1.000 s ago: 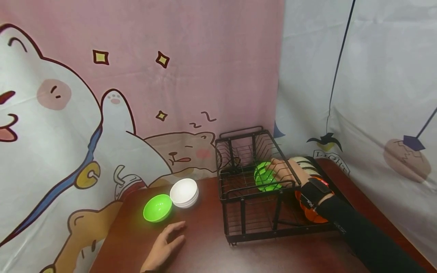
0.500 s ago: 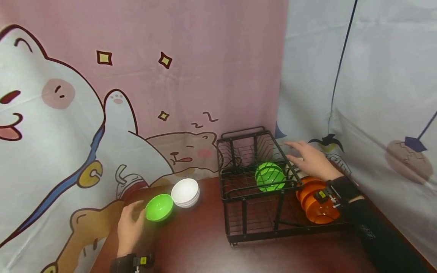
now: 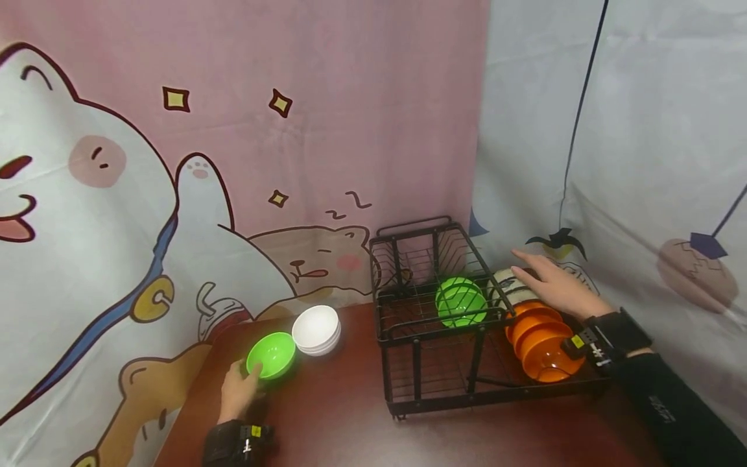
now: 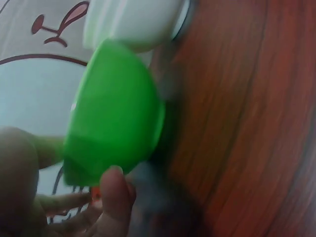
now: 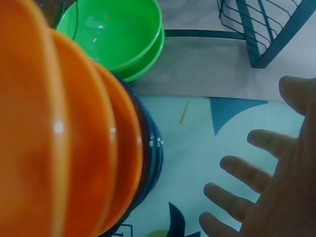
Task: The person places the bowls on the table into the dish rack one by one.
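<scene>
At the left of the table, my left hand (image 3: 238, 391) pinches the near-left edge of a green bowl (image 3: 273, 355). In the left wrist view, its thumb lies against the outside of the bowl (image 4: 116, 108) and a finger reaches to the rim. A stack of white bowls (image 3: 316, 329) stands just behind the green one. My right hand (image 3: 557, 285) hovers with fingers spread, holding nothing, above the cream bowls (image 3: 513, 288) and orange bowls (image 3: 551, 357) at the right of the black dish rack. Green bowls (image 3: 461, 303) stand tilted inside the rack.
The two-tier black wire dish rack (image 3: 428, 403) stands right of the table's middle. Brown tabletop (image 3: 338, 415) extends between it and the left bowls. Printed curtains (image 3: 350, 130) hang close behind and at the right.
My right hand has left the green bowls in the rack and moved right. My left hand has moved left to the loose green bowl and taken its edge.
</scene>
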Demonstrator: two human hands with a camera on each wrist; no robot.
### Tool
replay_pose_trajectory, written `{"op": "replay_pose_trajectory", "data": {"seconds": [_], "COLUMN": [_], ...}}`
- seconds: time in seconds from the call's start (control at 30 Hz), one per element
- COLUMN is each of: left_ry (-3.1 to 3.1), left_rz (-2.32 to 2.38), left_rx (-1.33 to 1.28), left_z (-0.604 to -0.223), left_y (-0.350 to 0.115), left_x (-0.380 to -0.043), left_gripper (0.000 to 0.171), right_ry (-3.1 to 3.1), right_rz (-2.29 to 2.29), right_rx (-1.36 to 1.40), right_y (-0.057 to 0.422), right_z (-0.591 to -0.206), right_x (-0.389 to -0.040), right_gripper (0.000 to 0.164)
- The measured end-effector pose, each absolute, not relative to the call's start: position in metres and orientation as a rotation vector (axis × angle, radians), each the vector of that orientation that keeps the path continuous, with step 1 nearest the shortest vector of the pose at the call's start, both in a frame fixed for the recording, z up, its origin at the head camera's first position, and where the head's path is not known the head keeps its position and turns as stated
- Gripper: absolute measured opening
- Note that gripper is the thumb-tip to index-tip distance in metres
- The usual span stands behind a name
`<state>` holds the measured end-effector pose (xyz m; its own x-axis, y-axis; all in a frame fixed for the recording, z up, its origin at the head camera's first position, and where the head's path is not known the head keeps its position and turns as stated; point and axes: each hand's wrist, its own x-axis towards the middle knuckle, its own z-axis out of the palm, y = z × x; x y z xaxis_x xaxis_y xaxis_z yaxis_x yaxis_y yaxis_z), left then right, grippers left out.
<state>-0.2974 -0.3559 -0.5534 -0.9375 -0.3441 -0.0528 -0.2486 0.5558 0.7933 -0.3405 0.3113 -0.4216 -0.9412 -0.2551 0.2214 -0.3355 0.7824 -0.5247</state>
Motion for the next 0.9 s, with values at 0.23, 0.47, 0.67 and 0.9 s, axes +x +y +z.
{"op": "replay_pose_trajectory", "data": {"seconds": [0.23, 0.47, 0.67, 0.9], "left_ry": [-2.611, -2.621, -2.621, -2.485], "left_rz": [-1.393, -1.312, -1.060, -1.020], "left_rx": [0.543, 0.505, 0.382, 0.258], "left_z": [-0.552, -0.552, -0.515, -0.414], "left_y": [-0.345, -0.347, -0.342, -0.304], "left_x": [-0.301, -0.301, -0.297, -0.295], "left_gripper": [0.050, 0.046, 0.042, 0.043], "right_ry": [-2.866, -2.885, -2.841, -2.735], "right_rz": [0.838, 0.833, 0.876, 1.008], "right_rx": [0.427, 0.420, 0.443, 0.463], "right_y": [0.312, 0.315, 0.317, 0.305], "right_z": [-0.430, -0.438, -0.426, -0.368], "right_x": [-0.344, -0.348, -0.349, -0.339], "right_gripper": [0.065, 0.065, 0.064, 0.062]}}
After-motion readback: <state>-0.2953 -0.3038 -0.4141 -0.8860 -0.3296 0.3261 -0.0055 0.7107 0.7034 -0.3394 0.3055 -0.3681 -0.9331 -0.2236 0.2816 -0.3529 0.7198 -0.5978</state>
